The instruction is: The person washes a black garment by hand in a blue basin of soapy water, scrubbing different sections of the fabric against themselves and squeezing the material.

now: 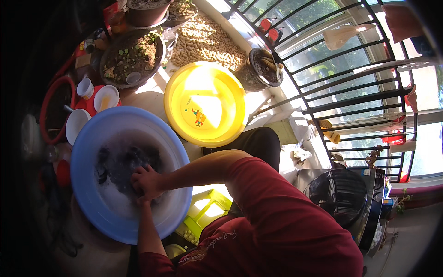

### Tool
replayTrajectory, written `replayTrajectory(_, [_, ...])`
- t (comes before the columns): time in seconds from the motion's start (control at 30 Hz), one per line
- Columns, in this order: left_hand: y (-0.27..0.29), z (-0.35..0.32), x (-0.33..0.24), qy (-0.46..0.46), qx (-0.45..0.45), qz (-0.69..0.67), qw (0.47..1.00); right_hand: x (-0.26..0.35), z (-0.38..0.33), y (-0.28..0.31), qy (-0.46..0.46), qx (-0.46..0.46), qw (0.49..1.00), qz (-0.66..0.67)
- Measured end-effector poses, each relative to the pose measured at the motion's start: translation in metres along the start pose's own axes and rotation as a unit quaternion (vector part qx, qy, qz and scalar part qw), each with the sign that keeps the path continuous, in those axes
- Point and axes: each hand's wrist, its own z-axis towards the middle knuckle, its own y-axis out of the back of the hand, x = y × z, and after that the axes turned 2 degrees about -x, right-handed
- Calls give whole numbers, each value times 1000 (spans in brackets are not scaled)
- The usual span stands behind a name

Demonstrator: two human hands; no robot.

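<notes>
1. Both my hands were down in the blue basin (87,152), pressed together on a dark wet cloth (122,164) lying in suds.
2. My right hand (146,182) lay on top, its fingers curled onto the cloth in what looked like a clench; my right arm reached across from the right in a red sleeve (277,207).
3. My left hand (142,199) came straight up from the lower edge and sat mostly under the right one, so I could not tell how its fingers were set.
4. The cloth lay just beyond and to the left of my fingers, toward the far-left wall of the basin. It was a bunched heap with no clear long axis. Both hands touched it; the right sat further onto it.
5. The count: one blue basin, one cloth heap, and one yellow basin (205,104), which stood empty just beyond the blue one on the right.
6. Further off I saw three plant pots (134,57) with soil, a spread of peanuts (207,44) on the sill, and a few white cups (76,124) to the left of the blue basin.
7. A green stool (205,212) showed beneath my arm, on the floor.
</notes>
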Motion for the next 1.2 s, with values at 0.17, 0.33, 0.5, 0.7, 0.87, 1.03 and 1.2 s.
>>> replayTrajectory(0.17, [6,-5,-7,20,-12,-48,999,-16,22,-51,-51,-35,998,-1])
replayTrajectory(0.33, [23,-8,-24,45,25,-55,997,-17,71,-27,-166,108,980,-18])
replayTrajectory(0.5, [26,-11,-36,-50,-16,-114,992,-57,117,-34,-213,35,962,169])
replayTrajectory(0.7, [-9,14,6,-39,-63,109,991,-13,23,31,-40,120,992,-32])
replayTrajectory(0.87, [-19,17,14,31,-33,-93,995,-18,0,-21,20,2,994,-105])
replayTrajectory(1.03, [-30,22,28,62,-18,-285,956,-45,54,-56,-44,27,998,-35])
replayTrajectory(1.2, [46,-17,-60,78,105,103,986,-58,103,-45,-180,142,973,-6])
